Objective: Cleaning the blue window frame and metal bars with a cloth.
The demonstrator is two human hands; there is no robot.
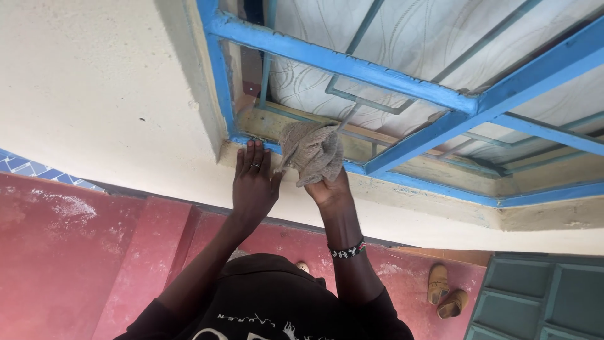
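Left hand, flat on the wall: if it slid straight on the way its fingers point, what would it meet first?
Probably the blue window frame: the left hand has fingertips already at the sill edge just below it, beside the grey cloth.

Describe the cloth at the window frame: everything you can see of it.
The cloth is a grey-beige knitted or woven rag, coarse in texture and bunched into loose folds. The right hand grips it from below and presses it against the lower bar of the blue window frame, where it partly covers the bar and the sill edge. Its folds hang over that hand. The left hand lies flat on the cream wall just beside it, apparently not touching it.
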